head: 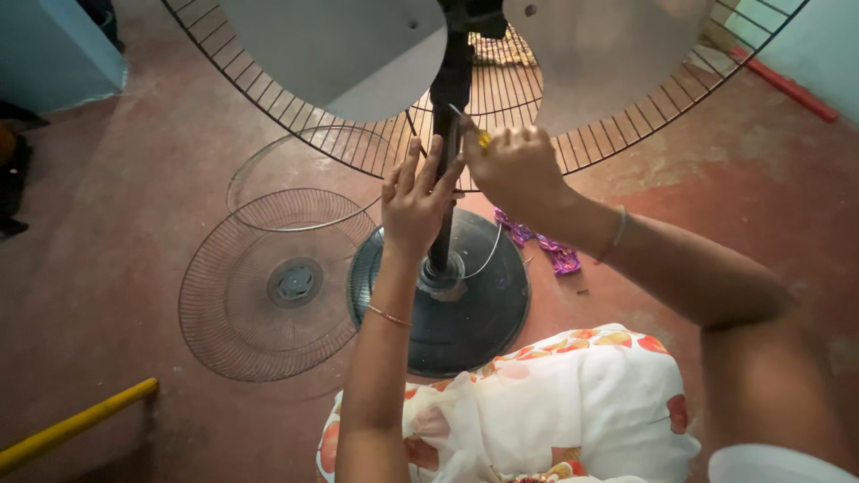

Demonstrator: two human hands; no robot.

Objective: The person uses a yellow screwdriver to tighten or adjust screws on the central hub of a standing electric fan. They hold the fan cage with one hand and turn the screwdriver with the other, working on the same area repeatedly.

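Pedestal fan pole (445, 161), seen from above, rising from the round dark base (488, 313) on the red floor (134, 224) to the wire rear guard (617, 134) and the pale blades (340, 54) at the top of the view. The left hand (416, 201) lies against the pole just below the guard, its fingers (431, 165) extended and loosely wrapped rather than clenched, steadying the shaft. The right hand (519, 165) is closed around a small tool with a yellow handle (483, 139), probably a screwdriver, though only its tip and a sliver of handle show; the thin metal shank (458, 114) points at the pole beside the left fingertips. A pale cord (490, 255) curves down near the pole to the base. To the left of the base the detached front grille (268, 286) lies flat on the floor, overlapped by a loose wire ring (295, 174); a purple wrapper (546, 250) lies to the right of the base, and a yellow bar (76, 425) crosses the lower left corner. Work at this joint is judged best done with the tool held square to the fastener and the left hand bracing the pole firmly, since the fan head is heavy and apt to sway.
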